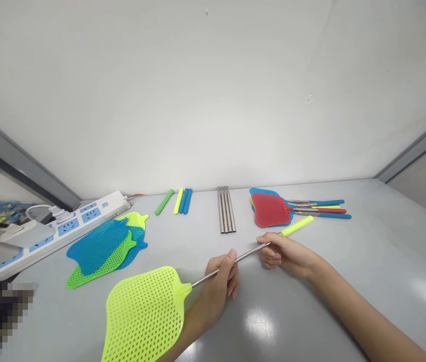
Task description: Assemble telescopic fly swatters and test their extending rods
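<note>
A fly swatter (145, 311) with a yellow-green perforated head, a thin metal rod and a yellow grip slants across the front of the table. My left hand (222, 281) is closed round the rod, thumb on top, not far from the head. Farther up the same rod, my right hand (281, 251) pinches it just below the yellow grip (297, 226). Behind my right hand lies a stack of whole fly swatters (273, 210), a red head on top of blue ones, their blue, red and yellow grips pointing right.
Loose blue and green swatter heads (101, 246) overlap at the left, beside a white power strip (97, 217) with plugs in it. Green, yellow and blue grips (164, 202) and several metal tubes (227, 210) lie near the back wall (213, 100).
</note>
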Available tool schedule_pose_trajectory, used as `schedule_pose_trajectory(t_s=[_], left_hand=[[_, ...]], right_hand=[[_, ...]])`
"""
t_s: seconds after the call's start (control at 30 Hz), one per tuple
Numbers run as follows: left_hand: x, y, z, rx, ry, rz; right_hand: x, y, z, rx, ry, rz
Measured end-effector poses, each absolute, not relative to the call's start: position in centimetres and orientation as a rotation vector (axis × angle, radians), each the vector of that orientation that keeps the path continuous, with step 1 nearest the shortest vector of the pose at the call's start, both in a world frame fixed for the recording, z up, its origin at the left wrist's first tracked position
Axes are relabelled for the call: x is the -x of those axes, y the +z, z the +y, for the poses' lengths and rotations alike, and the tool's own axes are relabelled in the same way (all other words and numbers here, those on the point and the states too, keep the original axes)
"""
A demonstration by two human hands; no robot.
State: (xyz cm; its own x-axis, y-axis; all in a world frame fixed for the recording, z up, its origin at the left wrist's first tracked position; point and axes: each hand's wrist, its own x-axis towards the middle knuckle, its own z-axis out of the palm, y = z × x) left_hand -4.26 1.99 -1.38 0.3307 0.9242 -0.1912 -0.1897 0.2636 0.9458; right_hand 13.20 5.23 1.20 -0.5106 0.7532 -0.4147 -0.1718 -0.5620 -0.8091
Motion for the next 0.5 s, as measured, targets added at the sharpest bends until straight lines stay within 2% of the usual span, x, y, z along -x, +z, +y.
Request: schedule_pose_trajectory(t_s=[0.27, 0.5], left_hand=[[4.2, -1.5, 2.4, -1.012, 0.987, 0.887], [4.3, -1.9, 2.2, -0.948, 0.862, 0.771]], right_hand=[[-11.4, 0.3, 4.4, 0.921, 2.117, -0.965], [-9.5, -0.1, 2.9, 0.782, 2.171, -1.139]])
